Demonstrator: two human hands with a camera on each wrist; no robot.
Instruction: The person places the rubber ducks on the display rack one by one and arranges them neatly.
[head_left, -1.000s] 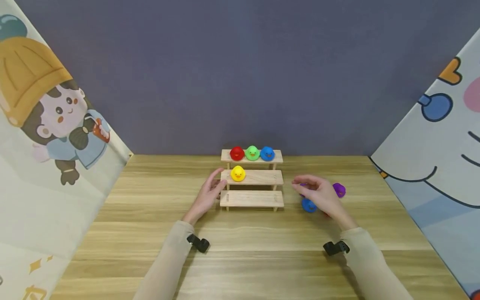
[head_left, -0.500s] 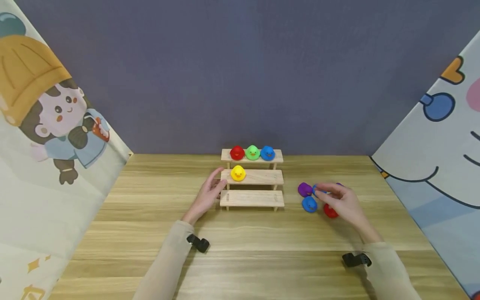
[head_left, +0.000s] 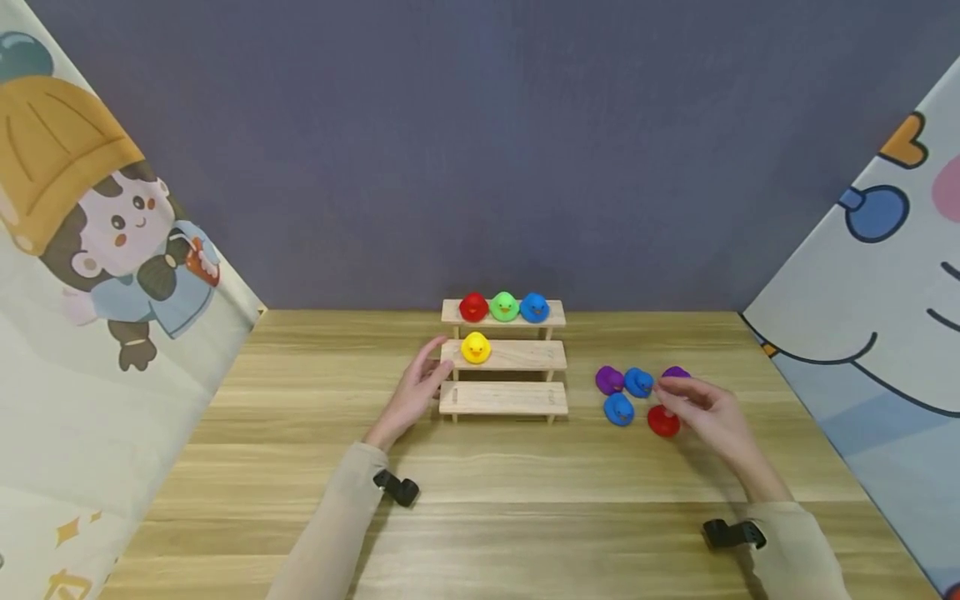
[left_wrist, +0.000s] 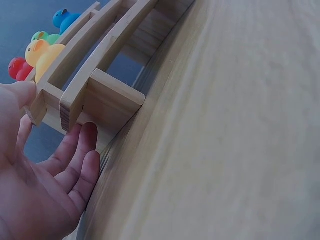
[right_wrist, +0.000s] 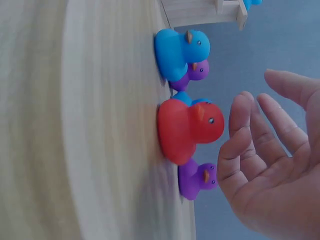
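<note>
A three-step wooden stand [head_left: 504, 398] stands near the back of the table. My left hand [head_left: 411, 390] is at its left end, thumb and index finger about the middle step's end. In the left wrist view, the other fingers [left_wrist: 80, 170] lie loosely curled by the lower step. My right hand [head_left: 708, 412] hovers beside a red rubber duck [head_left: 663, 421], thumb and fingers apart, holding nothing. Around it are a purple duck [head_left: 610, 380], a blue duck [head_left: 638, 382], another blue duck [head_left: 618, 409] and a partly hidden purple duck [head_left: 677, 372].
On the top step sit a red duck [head_left: 474, 307], a green duck [head_left: 505, 307] and a blue duck [head_left: 535, 307]. A yellow duck [head_left: 476, 347] sits at the left of the middle step. A dark panel [head_left: 495, 167] rises behind the table.
My right hand has moved right across the loose ducks to the red one, uncovering the purple and blue ducks on the left. The left hand has stayed at the stand.
</note>
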